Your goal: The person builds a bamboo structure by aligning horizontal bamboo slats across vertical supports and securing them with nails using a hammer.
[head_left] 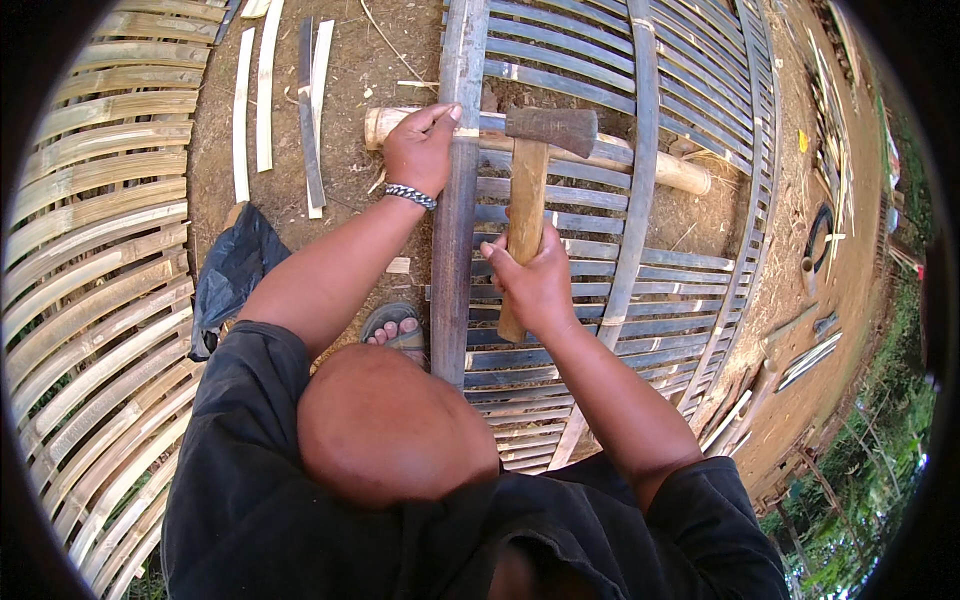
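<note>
Dirt ground [350, 90], black bag [235, 262], hands [545, 280] on hammer [527, 190], bamboo [456, 220]

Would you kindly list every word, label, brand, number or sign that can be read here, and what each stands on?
There is no readable text in this view.
Hammer in the right hand: no legible marking.
Bamboo rail at the left hand: no lettering visible.
Black plastic: nothing legible on the side showing.
Anything farther off is too small to judge.
</note>
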Demonstrator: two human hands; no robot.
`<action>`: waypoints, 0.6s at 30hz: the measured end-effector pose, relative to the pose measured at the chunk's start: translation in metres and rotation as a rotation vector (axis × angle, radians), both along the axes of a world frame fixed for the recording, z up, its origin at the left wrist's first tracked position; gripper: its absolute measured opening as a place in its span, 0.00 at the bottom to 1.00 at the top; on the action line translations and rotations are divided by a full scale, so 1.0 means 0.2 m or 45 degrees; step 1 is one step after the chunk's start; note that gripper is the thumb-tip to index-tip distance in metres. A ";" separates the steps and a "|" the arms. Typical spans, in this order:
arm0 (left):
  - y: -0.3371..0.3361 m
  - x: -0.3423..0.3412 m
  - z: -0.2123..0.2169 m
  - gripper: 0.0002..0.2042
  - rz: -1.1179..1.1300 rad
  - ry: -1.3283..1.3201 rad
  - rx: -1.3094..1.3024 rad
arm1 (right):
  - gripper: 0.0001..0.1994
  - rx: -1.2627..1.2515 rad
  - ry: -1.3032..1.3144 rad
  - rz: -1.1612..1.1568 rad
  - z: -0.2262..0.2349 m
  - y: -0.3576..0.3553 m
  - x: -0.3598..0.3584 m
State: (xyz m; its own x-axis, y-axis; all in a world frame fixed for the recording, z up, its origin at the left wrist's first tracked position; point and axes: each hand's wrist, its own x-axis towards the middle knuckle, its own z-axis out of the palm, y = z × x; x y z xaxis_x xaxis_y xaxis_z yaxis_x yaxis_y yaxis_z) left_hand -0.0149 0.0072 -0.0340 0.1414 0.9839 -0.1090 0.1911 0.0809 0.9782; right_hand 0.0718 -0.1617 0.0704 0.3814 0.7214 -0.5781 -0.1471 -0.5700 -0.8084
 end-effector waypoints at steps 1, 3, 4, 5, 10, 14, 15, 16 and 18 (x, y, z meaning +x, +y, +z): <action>0.00 0.00 -0.01 0.12 0.009 -0.012 0.008 | 0.16 -0.008 -0.012 0.011 0.00 0.00 0.00; -0.01 0.01 -0.02 0.12 0.022 0.007 0.009 | 0.16 -0.026 -0.042 0.030 0.00 -0.01 0.00; -0.01 0.01 -0.02 0.12 0.030 0.018 0.010 | 0.15 -0.036 -0.067 0.045 -0.01 -0.02 0.00; -0.01 0.02 -0.02 0.12 0.033 0.028 0.007 | 0.15 -0.048 -0.092 0.060 -0.01 -0.02 0.00; -0.02 0.03 -0.02 0.12 0.047 0.029 0.045 | 0.15 -0.036 -0.191 0.098 -0.04 -0.04 0.01; -0.03 0.00 -0.04 0.10 0.010 0.176 0.164 | 0.19 -0.079 -0.400 0.270 -0.05 -0.03 0.03; -0.03 0.00 -0.03 0.10 -0.007 0.182 0.193 | 0.21 -0.091 -0.486 0.342 -0.06 -0.03 0.05; -0.03 -0.01 -0.03 0.09 -0.023 0.187 0.222 | 0.21 -0.028 -0.613 0.386 -0.05 -0.02 0.07; -0.03 -0.01 -0.02 0.08 -0.029 0.172 0.279 | 0.22 0.104 -0.849 0.475 0.00 0.05 0.11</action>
State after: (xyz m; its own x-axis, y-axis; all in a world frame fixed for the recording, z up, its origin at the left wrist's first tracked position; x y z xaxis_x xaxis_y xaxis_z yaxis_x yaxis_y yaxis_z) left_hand -0.0162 0.0009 -0.0386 0.1622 0.9829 0.0873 0.3207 -0.1362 0.9373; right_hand 0.0929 -0.1514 0.0706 0.3536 0.9012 -0.2506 0.5768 -0.4210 -0.7001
